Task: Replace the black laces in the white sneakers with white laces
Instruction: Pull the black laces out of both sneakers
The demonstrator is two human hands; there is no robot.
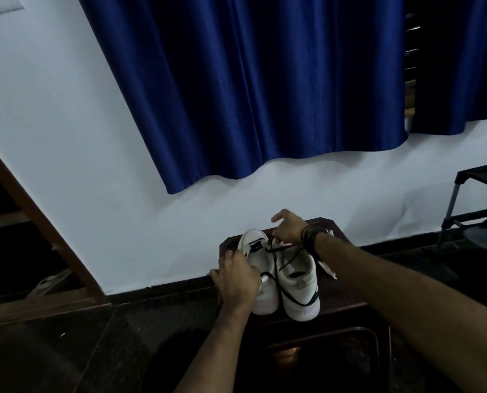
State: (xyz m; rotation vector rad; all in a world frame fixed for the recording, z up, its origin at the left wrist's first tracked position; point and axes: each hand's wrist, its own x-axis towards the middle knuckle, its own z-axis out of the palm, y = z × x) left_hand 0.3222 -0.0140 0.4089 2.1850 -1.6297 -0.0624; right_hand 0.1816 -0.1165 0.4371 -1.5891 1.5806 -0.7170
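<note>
On a dark stool (347,290) by the wall, the left hand (238,276) grips the left sneaker (260,268); the right hand (289,226) pinches its black lace (289,258). Unlacing looks barely begun; white laces (328,268) wait unused.

Sneakers (299,282): smooth, matt white uppers were noted. Curtain (251,89): glossy blue cloth. Stool (347,296): dark polished wood was recorded.
</note>
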